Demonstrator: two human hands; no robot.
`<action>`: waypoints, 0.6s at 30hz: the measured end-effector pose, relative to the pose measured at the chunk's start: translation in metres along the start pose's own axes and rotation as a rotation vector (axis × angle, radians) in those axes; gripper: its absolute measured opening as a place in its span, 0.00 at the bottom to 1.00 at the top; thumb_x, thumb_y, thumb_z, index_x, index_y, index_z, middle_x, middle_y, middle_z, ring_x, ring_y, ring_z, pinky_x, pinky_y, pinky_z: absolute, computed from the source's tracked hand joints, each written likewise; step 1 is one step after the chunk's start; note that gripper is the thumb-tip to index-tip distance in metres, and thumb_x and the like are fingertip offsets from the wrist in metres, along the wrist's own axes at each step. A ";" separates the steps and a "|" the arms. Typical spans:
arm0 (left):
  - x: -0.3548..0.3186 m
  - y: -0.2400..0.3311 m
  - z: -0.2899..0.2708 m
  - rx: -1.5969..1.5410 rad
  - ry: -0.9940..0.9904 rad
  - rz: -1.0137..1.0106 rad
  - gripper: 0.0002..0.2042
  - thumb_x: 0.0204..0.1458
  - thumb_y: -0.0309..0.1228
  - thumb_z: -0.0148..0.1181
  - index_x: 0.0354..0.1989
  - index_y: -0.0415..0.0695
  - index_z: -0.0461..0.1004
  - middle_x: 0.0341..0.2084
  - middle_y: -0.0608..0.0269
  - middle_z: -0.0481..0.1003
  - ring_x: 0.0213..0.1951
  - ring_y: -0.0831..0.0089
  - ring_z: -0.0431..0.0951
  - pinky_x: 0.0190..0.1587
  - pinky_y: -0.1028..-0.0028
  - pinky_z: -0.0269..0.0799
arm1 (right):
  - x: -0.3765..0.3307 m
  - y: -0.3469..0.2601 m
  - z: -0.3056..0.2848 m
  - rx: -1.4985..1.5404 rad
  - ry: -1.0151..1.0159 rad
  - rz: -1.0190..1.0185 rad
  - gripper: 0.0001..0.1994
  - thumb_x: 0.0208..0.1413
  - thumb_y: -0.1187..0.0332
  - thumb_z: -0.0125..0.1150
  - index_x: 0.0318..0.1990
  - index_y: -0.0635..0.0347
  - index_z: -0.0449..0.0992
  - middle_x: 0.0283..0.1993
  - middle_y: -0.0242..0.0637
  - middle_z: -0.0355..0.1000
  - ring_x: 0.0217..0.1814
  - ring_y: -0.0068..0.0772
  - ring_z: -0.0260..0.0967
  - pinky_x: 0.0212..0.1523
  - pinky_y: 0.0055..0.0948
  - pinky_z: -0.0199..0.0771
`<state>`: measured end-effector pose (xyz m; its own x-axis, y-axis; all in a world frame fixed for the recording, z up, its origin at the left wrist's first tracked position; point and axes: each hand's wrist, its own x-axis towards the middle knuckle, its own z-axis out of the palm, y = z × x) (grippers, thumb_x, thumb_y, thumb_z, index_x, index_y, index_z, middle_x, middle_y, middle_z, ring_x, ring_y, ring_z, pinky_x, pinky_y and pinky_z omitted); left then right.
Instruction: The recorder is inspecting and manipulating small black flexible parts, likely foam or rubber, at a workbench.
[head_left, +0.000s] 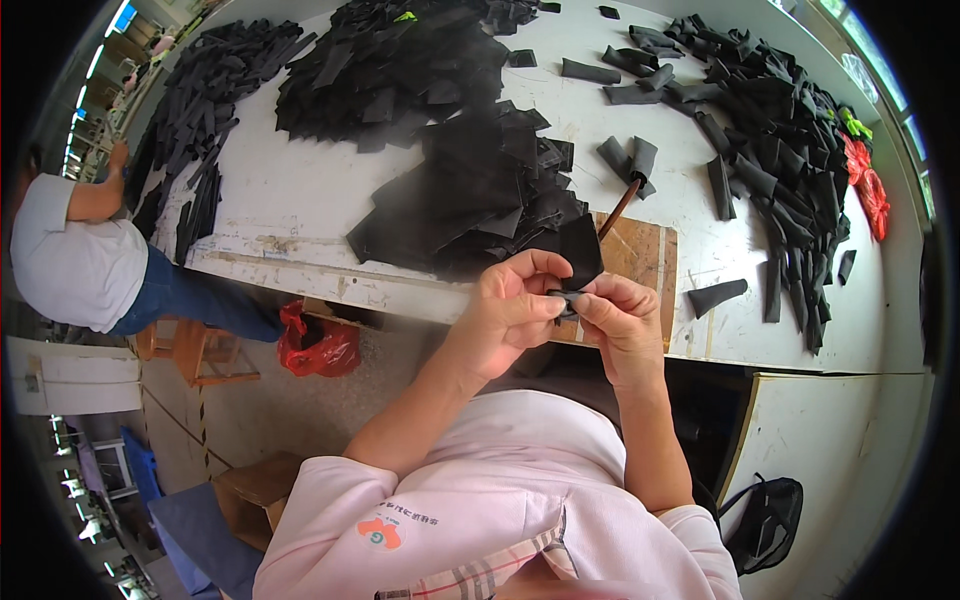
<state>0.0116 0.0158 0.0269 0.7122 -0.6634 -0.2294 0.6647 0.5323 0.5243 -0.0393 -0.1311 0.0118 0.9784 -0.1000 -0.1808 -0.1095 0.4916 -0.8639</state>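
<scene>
My left hand [513, 308] and my right hand [628, 318] meet at the front edge of the table. Both pinch a small black fabric piece [568, 299] between thumbs and fingers; much of it is hidden by the fingertips. Just beyond them a flat black fabric panel [580, 248] lies over the corner of a worn brown wooden board [655, 262]. A thin brown stick [620, 208] slants up from the board, its far end at a rolled black fabric tube [643, 160].
A broad heap of flat black pieces [440, 200] covers the middle of the white table [330, 270]. Dark strips [205, 85] pile up at left, black tubes [790, 170] at right, beside a red plastic bag [866, 190]. Another person [80, 250] stands at far left.
</scene>
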 end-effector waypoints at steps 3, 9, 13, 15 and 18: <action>0.006 -0.014 0.001 0.497 0.211 0.237 0.08 0.40 0.15 0.51 0.31 0.35 0.68 0.20 0.66 0.69 0.17 0.89 0.64 0.16 0.87 0.58 | -0.002 0.013 0.003 0.339 -0.058 0.120 0.02 0.46 0.75 0.58 0.27 0.62 0.73 0.23 0.27 0.64 0.23 0.14 0.56 0.21 0.15 0.54; 0.010 -0.028 0.000 0.736 0.323 0.557 0.10 0.41 0.13 0.48 0.35 0.34 0.67 0.26 0.59 0.73 0.26 0.82 0.73 0.25 0.85 0.70 | 0.000 0.011 0.010 0.340 -0.105 0.134 0.07 0.52 0.68 0.55 0.26 0.58 0.68 0.23 0.25 0.62 0.25 0.15 0.55 0.23 0.16 0.55; 0.000 -0.014 0.005 0.266 0.152 0.169 0.12 0.42 0.14 0.52 0.37 0.38 0.65 0.27 0.59 0.73 0.23 0.84 0.71 0.19 0.88 0.63 | -0.003 0.008 0.002 0.250 -0.087 0.064 0.07 0.53 0.65 0.53 0.27 0.57 0.68 0.27 0.25 0.65 0.28 0.16 0.61 0.33 0.19 0.67; -0.010 -0.009 0.005 -0.016 -0.097 -0.010 0.16 0.41 0.14 0.52 0.42 0.36 0.64 0.29 0.58 0.73 0.16 0.87 0.63 0.13 0.87 0.52 | -0.006 0.003 0.004 0.304 -0.131 0.057 0.06 0.53 0.67 0.54 0.27 0.57 0.68 0.28 0.25 0.65 0.29 0.17 0.61 0.35 0.21 0.66; -0.019 -0.003 0.009 -0.250 -0.393 -0.166 0.23 0.38 0.18 0.54 0.47 0.36 0.63 0.31 0.63 0.69 0.18 0.87 0.62 0.15 0.87 0.51 | -0.004 0.008 0.005 0.279 -0.311 -0.103 0.06 0.52 0.67 0.55 0.28 0.59 0.67 0.31 0.25 0.62 0.30 0.16 0.59 0.35 0.20 0.62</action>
<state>-0.0058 0.0218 0.0372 0.4854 -0.8723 0.0590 0.8299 0.4809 0.2828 -0.0431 -0.1225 0.0083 0.9927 0.0834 0.0870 0.0018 0.7120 -0.7022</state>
